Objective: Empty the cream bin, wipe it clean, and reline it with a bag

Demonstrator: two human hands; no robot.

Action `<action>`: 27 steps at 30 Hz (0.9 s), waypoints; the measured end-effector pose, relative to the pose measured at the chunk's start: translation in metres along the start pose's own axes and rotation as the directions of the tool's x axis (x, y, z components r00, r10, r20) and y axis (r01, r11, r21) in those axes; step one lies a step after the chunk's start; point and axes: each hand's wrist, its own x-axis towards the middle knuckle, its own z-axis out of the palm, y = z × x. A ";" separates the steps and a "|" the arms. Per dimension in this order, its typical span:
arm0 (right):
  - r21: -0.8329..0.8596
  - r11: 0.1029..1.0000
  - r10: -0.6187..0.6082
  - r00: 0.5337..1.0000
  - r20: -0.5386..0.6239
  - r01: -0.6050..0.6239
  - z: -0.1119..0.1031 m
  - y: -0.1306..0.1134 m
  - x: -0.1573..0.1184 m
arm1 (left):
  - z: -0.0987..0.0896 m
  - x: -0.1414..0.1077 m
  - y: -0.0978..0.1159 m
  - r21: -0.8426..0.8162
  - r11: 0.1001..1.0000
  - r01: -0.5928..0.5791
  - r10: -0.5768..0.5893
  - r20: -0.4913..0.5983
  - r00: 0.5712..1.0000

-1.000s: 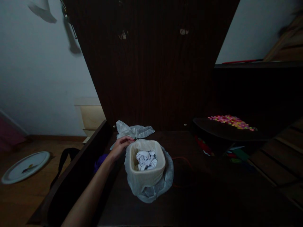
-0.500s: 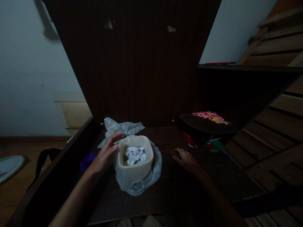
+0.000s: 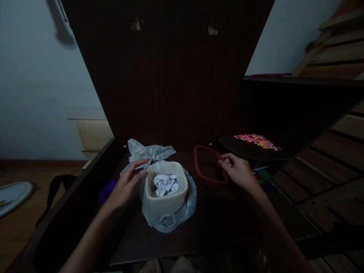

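Observation:
A small cream bin (image 3: 167,201) stands upright on the dark desk, lined with a thin whitish plastic bag (image 3: 191,195) that folds out over its rim and hangs around its sides. Crumpled white paper (image 3: 165,184) lies inside. My left hand (image 3: 129,184) is at the bin's left side, fingers apart, its fingertips by the rim; whether they press on it I cannot tell. To the right of the bin, my right hand (image 3: 234,168) pinches one side of a reddish-brown rectangular ring (image 3: 196,163) with rounded corners, held tilted up above the desk.
Behind the bin lies another crumpled plastic bag (image 3: 150,151). Purple cloth (image 3: 107,190) sits at the left, by the raised desk edge (image 3: 76,193). A rounded shelf (image 3: 241,149) at the right bears many small pink and yellow pieces (image 3: 257,140). A tall dark panel (image 3: 170,83) closes the back.
My right hand has lifted the reddish-brown ring from the desk and tilted it up, beside the bin. The left hand stays by the bin. The view has shifted slightly.

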 end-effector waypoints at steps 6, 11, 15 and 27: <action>0.170 0.966 -0.213 0.973 0.092 0.196 0.049 -0.098 -0.003 | -0.003 -0.005 0.004 0.010 0.999 -0.052 0.051 0.019 0.998; 0.124 0.968 -0.235 0.960 0.152 0.218 0.071 -0.115 0.001 | -0.008 -0.015 0.004 -0.004 0.999 -0.054 0.054 0.007 0.999; 0.098 0.977 -0.204 0.962 0.181 0.189 0.071 -0.115 0.001 | -0.008 -0.020 0.002 0.029 0.995 -0.098 0.094 0.109 0.990; 0.009 0.991 -0.136 0.973 0.186 0.137 0.064 -0.125 -0.006 | -0.001 -0.027 0.003 0.234 0.937 -0.261 0.212 0.213 0.954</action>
